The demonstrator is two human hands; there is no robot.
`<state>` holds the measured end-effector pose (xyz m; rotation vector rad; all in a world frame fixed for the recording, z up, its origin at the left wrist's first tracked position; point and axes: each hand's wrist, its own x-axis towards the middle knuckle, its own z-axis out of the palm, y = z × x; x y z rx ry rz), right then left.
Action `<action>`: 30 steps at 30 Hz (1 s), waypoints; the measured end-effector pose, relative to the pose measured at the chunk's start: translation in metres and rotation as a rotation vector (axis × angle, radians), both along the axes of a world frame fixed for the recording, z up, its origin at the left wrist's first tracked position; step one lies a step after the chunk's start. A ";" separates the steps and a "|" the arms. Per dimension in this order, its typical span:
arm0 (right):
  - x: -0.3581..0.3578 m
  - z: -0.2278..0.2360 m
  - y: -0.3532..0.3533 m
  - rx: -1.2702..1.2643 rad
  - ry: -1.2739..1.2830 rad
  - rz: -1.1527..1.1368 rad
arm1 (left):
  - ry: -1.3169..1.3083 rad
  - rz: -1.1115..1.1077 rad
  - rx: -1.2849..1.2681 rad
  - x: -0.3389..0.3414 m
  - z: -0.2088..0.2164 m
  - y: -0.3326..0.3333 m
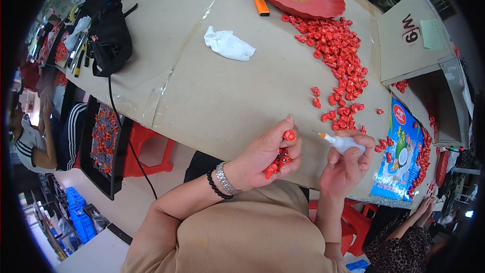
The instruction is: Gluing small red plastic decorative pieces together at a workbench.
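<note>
My left hand [255, 154] is closed around several small glossy red pieces. One red piece [289, 135] is pinched up between thumb and forefinger, and others lie in the curled fingers. A small white squeeze bottle [347, 143] with an orange collar and a thin needle tip is gripped in my right hand [348, 168]. Its tip points left toward the pinched piece, a short gap apart. Beyond both hands, a long heap of the same red pieces [339, 53] spreads over the table.
A red scalloped plate [323, 1] sits at the far end of the heap, beside an orange lighter [261, 5]. A crumpled white cloth [230, 45] lies mid-table. To the right are a blue printed bag [399, 146] and a box [411, 45]; at left, a black bag [111, 40]. Other people sit on both sides.
</note>
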<state>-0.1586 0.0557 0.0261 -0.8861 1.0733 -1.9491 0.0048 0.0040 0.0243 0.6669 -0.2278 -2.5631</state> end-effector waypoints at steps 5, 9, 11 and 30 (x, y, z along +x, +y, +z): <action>0.010 0.003 0.003 -0.046 0.211 -0.024 | -0.025 0.005 0.002 -0.002 0.001 0.000; 0.011 0.002 0.004 -0.047 0.248 -0.014 | -0.040 0.008 0.020 -0.001 0.001 0.001; 0.011 0.000 0.004 -0.042 0.249 -0.010 | -0.041 0.004 0.027 -0.001 0.001 0.001; -0.007 0.006 -0.003 -0.005 -0.070 0.007 | -0.019 0.000 -0.017 0.000 0.000 0.001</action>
